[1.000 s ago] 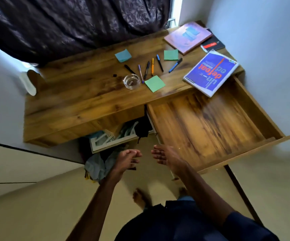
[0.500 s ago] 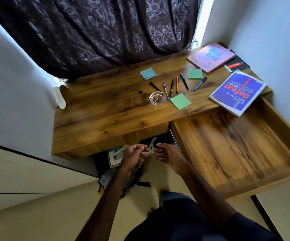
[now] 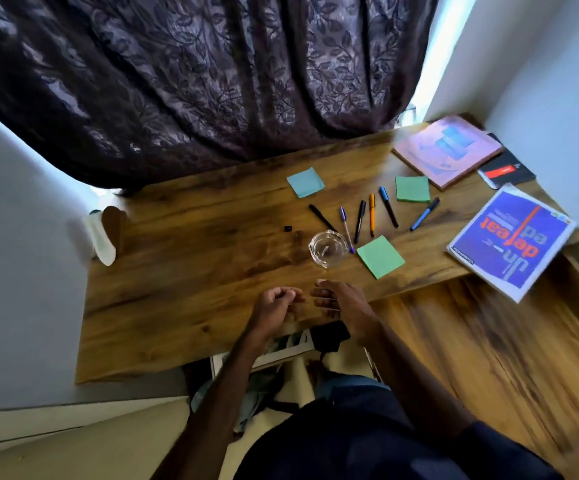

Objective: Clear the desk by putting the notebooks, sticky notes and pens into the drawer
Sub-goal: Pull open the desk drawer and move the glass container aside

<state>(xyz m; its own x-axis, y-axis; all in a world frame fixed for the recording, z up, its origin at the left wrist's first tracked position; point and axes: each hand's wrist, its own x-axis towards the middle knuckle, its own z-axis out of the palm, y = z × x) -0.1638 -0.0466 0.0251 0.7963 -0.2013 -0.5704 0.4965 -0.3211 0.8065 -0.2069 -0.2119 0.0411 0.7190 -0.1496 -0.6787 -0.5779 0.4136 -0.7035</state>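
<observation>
Left hand and right hand hovered over worktop, centre frame.
Left fingers curled, empty; right fingers loose, apart. Pens, sticky notes, notebooks lay upper right; drawer open, lower right.

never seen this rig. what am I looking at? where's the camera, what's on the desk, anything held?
No machine here: a person works with two bare hands. Each picture comes from one wide-angle camera worn on the head, looking forward and down, so the arms enter from below. The left hand is curled, the right hand has relaxed fingers; both hover over the near edge of the desk, and I see nothing held. On the desk lie six pens, a blue sticky note, two green sticky notes, a pink notebook, a black notebook, a blue notebook and a small glass dish. The drawer at the right stands open; it looks blurred, but nothing shows inside.
</observation>
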